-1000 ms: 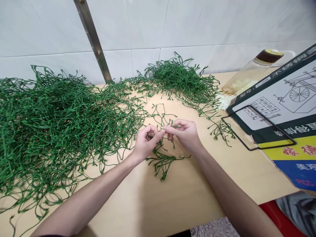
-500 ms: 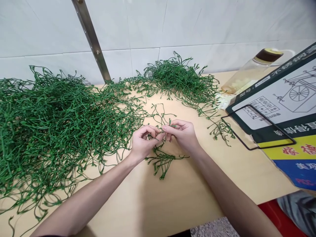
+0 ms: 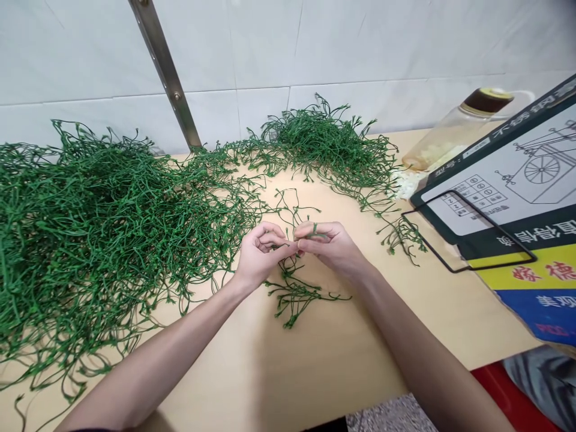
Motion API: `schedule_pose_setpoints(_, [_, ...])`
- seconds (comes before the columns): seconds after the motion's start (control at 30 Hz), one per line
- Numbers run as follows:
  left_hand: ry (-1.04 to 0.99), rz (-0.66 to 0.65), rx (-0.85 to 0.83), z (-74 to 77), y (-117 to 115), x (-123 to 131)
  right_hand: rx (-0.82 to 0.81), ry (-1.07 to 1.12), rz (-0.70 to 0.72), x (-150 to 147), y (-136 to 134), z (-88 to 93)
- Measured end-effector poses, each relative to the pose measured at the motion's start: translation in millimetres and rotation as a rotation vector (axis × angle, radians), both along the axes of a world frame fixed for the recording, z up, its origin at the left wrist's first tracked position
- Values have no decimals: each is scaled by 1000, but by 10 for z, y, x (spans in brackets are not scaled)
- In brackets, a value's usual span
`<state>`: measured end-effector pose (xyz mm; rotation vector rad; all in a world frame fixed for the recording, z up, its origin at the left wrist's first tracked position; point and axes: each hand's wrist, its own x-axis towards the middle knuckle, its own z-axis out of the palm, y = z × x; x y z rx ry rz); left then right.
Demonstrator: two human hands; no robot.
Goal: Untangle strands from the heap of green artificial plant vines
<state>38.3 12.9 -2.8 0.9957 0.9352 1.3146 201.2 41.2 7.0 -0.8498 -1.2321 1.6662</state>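
Near the middle of the wooden table (image 3: 216, 372), my left hand (image 3: 263, 252) and my right hand (image 3: 330, 245) meet at their fingertips, both pinching thin green plastic stems. A green tip pokes up between the fingers of my right hand. Just below the hands hangs or lies a small bunch of green stems (image 3: 297, 297); whether it is joined to the held piece cannot be told. A large tangled heap of green stems (image 3: 103, 222) covers the left side. Another pile (image 3: 324, 141) sits at the back, beyond my hands.
On the right, a printed box (image 3: 517, 180) leans beside a black wire frame (image 3: 499, 225). Behind it a clear bottle with a dark cap (image 3: 454, 129) is tilted. A metal strip (image 3: 166, 72) runs down the tiled wall. Red and grey items show at bottom right.
My left fingers have uncurled slightly, and my right fingers have straightened over the stems. The small bunch below my hands has shifted slightly, its longer stem reaching further right.
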Motion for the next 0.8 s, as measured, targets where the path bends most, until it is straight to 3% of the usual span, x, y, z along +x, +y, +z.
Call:
schedule_pose_setpoints(0.2, [-24,-58,33,-11,11,8,25,3,-58,6,25,-28])
schedule_pose_setpoints(0.37, [-1,-5,112,-33,11,37,7,-53,-158,-22,27,-24])
schedule_pose_setpoints(0.6, [57,28,60,-39,1,33,-6,-68,-226,-83,0,-23])
schedule_pose_setpoints(0.8, [85,-21,84,-37,-6,43,-32,-95,-302,-86,13,7])
